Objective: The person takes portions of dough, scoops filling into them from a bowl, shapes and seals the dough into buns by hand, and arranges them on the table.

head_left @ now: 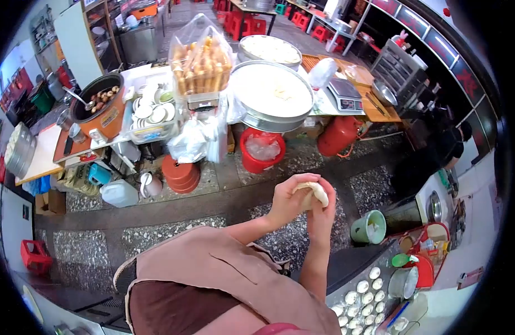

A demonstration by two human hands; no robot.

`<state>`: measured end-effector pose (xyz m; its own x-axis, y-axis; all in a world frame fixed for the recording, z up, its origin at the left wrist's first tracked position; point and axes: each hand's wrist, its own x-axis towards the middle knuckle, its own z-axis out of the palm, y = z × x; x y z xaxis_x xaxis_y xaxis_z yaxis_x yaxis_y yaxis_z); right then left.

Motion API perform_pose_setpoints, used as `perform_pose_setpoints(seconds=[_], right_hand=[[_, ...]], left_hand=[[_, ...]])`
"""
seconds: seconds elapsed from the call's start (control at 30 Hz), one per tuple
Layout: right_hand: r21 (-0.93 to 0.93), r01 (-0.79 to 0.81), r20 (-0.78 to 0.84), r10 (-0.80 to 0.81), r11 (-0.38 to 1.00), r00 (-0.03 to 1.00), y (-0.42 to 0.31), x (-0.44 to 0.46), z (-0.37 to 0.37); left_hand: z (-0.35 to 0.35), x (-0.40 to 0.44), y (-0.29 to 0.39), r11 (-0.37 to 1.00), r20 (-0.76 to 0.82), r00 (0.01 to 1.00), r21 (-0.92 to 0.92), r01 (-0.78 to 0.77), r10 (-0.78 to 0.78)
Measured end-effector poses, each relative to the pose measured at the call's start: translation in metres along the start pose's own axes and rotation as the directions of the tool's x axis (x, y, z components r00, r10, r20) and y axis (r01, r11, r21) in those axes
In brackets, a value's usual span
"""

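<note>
Two hands on dough — wide floor

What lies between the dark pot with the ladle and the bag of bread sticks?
The head view shows a tub of small white dishes there.

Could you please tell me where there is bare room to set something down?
The pale tabletop between the far-left steamer and the black object looks bare. The white lining in the big steamer is mostly free left of the pale pieces. Crowded: the dough rounds at lower right and the white dishes.
</note>
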<state>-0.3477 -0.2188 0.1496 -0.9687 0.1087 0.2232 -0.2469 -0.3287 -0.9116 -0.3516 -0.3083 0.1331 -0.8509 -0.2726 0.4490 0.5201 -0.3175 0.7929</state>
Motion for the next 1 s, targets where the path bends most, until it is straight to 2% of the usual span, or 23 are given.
perform_pose_setpoints(seconds=[0.03, 0.07, 0.1, 0.13, 0.2, 0.27, 0.3, 0.33, 0.4, 0.43, 0.47, 0.53, 0.57, 0.6, 0.67, 0.7, 0.73, 0.8, 0.83, 0.87, 0.9, 0.93, 1.0], right_hand=[[0.073, -0.079, 0.043, 0.076, 0.994, 0.996, 0.0, -0.004, 0.006], [0.077, -0.083, 0.043, 0.08, 0.994, 0.996, 0.002, -0.005, 0.002], [-0.186, 0.019, 0.06, -0.007, 0.982, 0.998, 0.006, -0.004, -0.007], [-0.433, 0.12, 0.095, -0.088, 0.893, 0.992, 0.01, -0.002, -0.015], [-0.473, 0.167, 0.116, -0.127, 0.865, 0.985, 0.01, -0.001, -0.02], [-0.547, 0.107, 0.176, -0.011, 0.83, 0.984, 0.0, 0.002, -0.02], [-0.548, 0.105, 0.17, -0.012, 0.83, 0.985, -0.002, 0.002, -0.019], [-0.481, 0.052, 0.193, 0.047, 0.875, 0.98, -0.004, 0.001, -0.019], [-0.341, -0.063, 0.254, 0.156, 0.938, 0.954, -0.007, -0.002, -0.016], [-0.199, -0.134, 0.249, 0.182, 0.971, 0.951, -0.009, -0.004, -0.012], [-0.201, -0.133, 0.247, 0.181, 0.971, 0.952, -0.006, -0.002, -0.018], [-0.567, 0.114, 0.207, 0.007, 0.816, 0.978, -0.001, 0.001, -0.028], [-0.671, 0.225, 0.252, -0.067, 0.706, 0.965, -0.003, 0.001, -0.031], [-0.672, 0.221, 0.25, -0.064, 0.707, 0.966, -0.002, 0.002, -0.031], [-0.622, 0.244, 0.223, -0.13, 0.744, 0.966, 0.001, 0.003, -0.033], [-0.47, 0.218, 0.141, -0.171, 0.855, 0.975, 0.005, 0.002, -0.031], [-0.471, 0.222, 0.139, -0.177, 0.854, 0.974, 0.003, 0.003, -0.034], [-0.509, 0.04, 0.137, 0.035, 0.86, 0.99, 0.0, 0.002, -0.043], [-0.603, 0.179, 0.147, -0.112, 0.777, 0.983, 0.002, 0.002, -0.044], [-0.603, 0.186, 0.141, -0.126, 0.775, 0.982, 0.002, 0.005, -0.045], [-0.678, 0.29, 0.182, -0.229, 0.675, 0.956, 0.001, 0.006, -0.047], [-0.739, 0.38, 0.234, -0.317, 0.556, 0.919, 0.001, 0.005, -0.049], [-0.731, 0.399, 0.259, -0.317, 0.553, 0.913, -0.005, 0.003, -0.043]], left_hand=[[-0.001, -0.003, 0.001, 1.0, -0.005, 1.0, -0.01, 0.013, -0.013], [-0.002, -0.005, 0.002, 0.999, -0.005, 1.0, -0.023, 0.028, -0.028], [-0.004, -0.006, 0.001, 0.999, -0.001, 1.0, -0.022, 0.028, -0.028], [-0.008, -0.008, -0.001, 0.996, 0.016, 0.996, -0.01, 0.088, -0.088], [-0.018, -0.009, 0.002, 0.988, 0.045, 0.987, 0.001, 0.153, -0.153], [-0.028, 0.001, 0.01, 0.974, 0.22, 0.956, 0.16, 0.162, -0.195], [-0.023, 0.003, 0.02, 0.96, 0.206, 0.971, 0.276, 0.057, -0.117], [-0.028, 0.004, 0.016, 0.96, 0.21, 0.97, 0.274, 0.062, -0.123], [-0.04, 0.006, 0.006, 0.857, 0.284, 0.957, 0.508, -0.092, -0.065], [-0.038, 0.005, 0.005, 0.886, 0.178, 0.981, 0.463, -0.016, -0.076], [-0.034, 0.005, 0.003, 0.888, 0.18, 0.981, 0.46, -0.016, -0.076], [-0.027, 0.005, 0.01, 0.927, 0.235, 0.97, 0.373, -0.036, -0.056], [-0.024, 0.005, 0.016, 0.917, 0.232, 0.962, 0.397, 0.039, -0.141], [-0.026, 0.008, 0.013, 0.916, 0.231, 0.962, 0.398, 0.042, -0.145], [-0.03, 0.012, 0.007, 0.824, 0.353, 0.913, 0.565, -0.033, -0.205], [-0.026, 0.01, 0.006, 0.843, 0.308, 0.935, 0.537, -0.018, -0.176], [-0.022, 0.009, 0.004, 0.845, 0.313, 0.934, 0.534, -0.023, -0.172], [-0.014, 0.006, -0.001, 0.916, 0.247, 0.955, 0.396, 0.058, -0.167], [-0.006, 0.006, -0.003, 0.933, 0.289, 0.957, 0.34, -0.118, 0.015], [-0.001, 0.004, -0.003, 0.868, 0.29, 0.952, 0.442, -0.225, 0.099], [-0.001, 0.007, 0.009, 0.886, 0.356, 0.929, 0.457, -0.079, -0.101], [-0.002, 0.008, 0.018, 0.872, 0.41, 0.863, 0.484, 0.069, -0.295], [-0.003, 0.007, 0.008, 0.881, 0.368, 0.89, 0.466, 0.074, -0.27]])
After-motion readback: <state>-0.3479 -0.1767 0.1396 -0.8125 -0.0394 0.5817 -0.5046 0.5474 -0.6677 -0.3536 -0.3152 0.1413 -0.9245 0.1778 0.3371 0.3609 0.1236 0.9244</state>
